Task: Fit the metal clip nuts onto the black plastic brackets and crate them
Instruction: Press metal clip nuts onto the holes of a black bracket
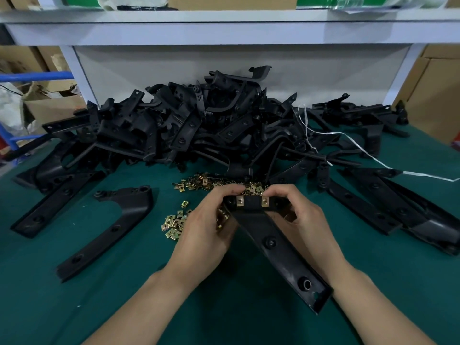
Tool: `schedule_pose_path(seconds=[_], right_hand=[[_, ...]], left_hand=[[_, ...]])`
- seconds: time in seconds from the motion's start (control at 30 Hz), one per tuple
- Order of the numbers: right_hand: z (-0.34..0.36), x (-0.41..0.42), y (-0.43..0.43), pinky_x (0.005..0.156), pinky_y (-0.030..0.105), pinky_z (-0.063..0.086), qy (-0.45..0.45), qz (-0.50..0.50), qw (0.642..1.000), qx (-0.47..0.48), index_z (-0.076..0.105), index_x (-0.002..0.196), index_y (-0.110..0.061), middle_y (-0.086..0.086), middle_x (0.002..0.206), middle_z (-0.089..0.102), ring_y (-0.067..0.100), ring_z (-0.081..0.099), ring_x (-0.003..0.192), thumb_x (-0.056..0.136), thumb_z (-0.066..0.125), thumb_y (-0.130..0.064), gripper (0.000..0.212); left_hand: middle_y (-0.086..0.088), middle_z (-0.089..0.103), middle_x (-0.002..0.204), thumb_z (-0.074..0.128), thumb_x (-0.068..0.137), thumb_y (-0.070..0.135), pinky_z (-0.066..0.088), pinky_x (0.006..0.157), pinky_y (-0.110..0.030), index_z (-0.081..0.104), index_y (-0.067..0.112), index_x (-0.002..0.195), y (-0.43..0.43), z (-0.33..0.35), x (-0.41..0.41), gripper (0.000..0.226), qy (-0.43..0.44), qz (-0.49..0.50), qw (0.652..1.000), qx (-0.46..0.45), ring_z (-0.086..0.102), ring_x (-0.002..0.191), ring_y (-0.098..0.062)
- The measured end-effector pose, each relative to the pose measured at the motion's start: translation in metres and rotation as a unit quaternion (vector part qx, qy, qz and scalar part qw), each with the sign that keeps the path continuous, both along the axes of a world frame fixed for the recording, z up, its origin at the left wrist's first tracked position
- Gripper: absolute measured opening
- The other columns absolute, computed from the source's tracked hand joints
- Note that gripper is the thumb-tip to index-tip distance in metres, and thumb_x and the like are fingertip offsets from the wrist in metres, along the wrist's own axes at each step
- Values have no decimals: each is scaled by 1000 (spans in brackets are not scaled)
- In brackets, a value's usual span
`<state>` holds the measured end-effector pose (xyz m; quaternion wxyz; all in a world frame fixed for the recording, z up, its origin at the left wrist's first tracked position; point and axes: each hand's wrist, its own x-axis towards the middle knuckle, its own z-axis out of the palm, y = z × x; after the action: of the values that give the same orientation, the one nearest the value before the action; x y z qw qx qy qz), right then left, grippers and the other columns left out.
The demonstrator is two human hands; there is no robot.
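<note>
Near the worktop [124, 307]'s front edge, my left hand [206, 227] and right hand [306, 220] clamp their fingers on one bracket [273, 247], pressing two clip nuts [240, 200] onto its far end. Next, I judge: seat both fully, then crate.

matt black plastic bracket [271, 241], brassy metal clip nuts [174, 224], seemingly felt table [124, 307]

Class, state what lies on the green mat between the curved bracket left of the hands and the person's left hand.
A small heap of loose clip nuts, seen in the head view.
</note>
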<state>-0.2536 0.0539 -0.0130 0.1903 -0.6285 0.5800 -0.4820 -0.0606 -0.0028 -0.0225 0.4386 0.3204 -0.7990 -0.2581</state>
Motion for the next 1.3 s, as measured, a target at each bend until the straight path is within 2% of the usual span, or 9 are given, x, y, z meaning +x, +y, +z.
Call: schedule_pose_path(seconds=[0.23,0.37,0.57,0.77,0.9,0.97,1.07,1.2,1.3], right_hand=[[-8,2,-1,61,18,50,3,-13,1000,-16,54,113,-54,-26,106,66,9,64,69,86,63,-41,31],[-8,2,-1,63,19,49,14,-13,1000,-22,52,113,-54,-29,111,64,11,63,69,84,56,-52,30],[-9,2,3,69,26,51,28,-1,999,-22,50,112,-55,-26,110,64,16,67,82,89,65,-38,32],[-2,4,13,80,15,45,59,16,998,28,43,103,-69,-45,110,54,-6,59,101,73,55,-59,35],[-10,21,42,65,10,41,19,8,1000,-21,54,95,-47,-35,85,61,-6,61,76,94,61,-53,10],[-8,27,61,60,19,44,11,-12,1000,-15,55,97,-44,-28,81,63,2,61,66,92,50,-69,26],[-7,31,84,67,42,53,-9,-51,999,4,59,110,-36,-8,81,68,10,60,62,88,39,-79,53],[-2,34,119,66,43,54,-72,-130,989,-25,58,113,-30,-6,76,66,12,59,62,94,45,-68,44],[0,25,153,64,37,54,-192,-203,956,-91,61,102,-31,-14,75,64,6,60,65,95,54,-59,30]], left_hand=[[23,62,123,74,86,2,47,92,-16,45,50,132,-3,-2,0,73,-14,6,1000,-10,61,115,-1],[28,62,119,72,87,4,50,85,-19,43,59,125,-2,-2,0,73,-14,13,1000,1,66,100,-6],[26,61,114,68,90,6,48,80,-17,47,50,124,2,1,0,60,-26,13,999,-14,63,98,-5],[24,60,102,62,89,46,44,74,-11,54,45,110,14,4,7,22,-33,40,998,-27,60,90,-1],[20,65,88,54,89,70,43,61,-10,54,51,99,41,2,12,22,5,46,999,-9,62,78,-4],[18,66,85,49,90,72,43,58,-11,56,50,97,60,2,11,24,28,43,999,1,62,74,-5],[17,68,82,49,94,66,42,57,-8,59,45,87,84,6,-2,24,65,42,996,47,62,71,-1],[10,65,69,51,96,49,38,51,-10,59,23,78,117,22,-34,33,111,13,990,92,54,56,-1],[14,61,61,51,101,42,36,50,-9,55,23,73,145,40,-72,34,106,-44,986,117,50,52,2]])
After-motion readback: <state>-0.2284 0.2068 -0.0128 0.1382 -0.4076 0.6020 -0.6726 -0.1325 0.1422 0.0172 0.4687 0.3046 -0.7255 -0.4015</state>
